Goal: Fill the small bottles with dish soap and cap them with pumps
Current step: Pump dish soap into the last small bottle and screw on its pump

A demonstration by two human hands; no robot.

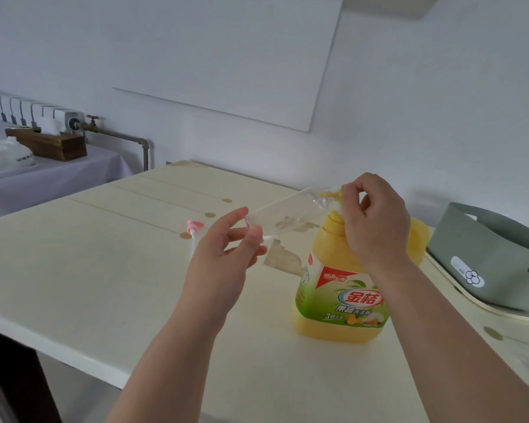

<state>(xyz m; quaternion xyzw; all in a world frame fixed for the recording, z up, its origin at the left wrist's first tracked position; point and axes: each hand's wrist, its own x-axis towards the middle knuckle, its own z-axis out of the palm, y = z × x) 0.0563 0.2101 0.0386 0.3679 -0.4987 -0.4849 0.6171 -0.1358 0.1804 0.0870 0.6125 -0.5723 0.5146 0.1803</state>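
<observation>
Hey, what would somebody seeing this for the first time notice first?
The big yellow plastic dish soap jug with a green label stands upright on the cream table, right of centre. Above it, the left hand and the right hand hold a small clear plastic bottle sideways in the air, one at each end. A pink pump head lies on the table left of the hands.
</observation>
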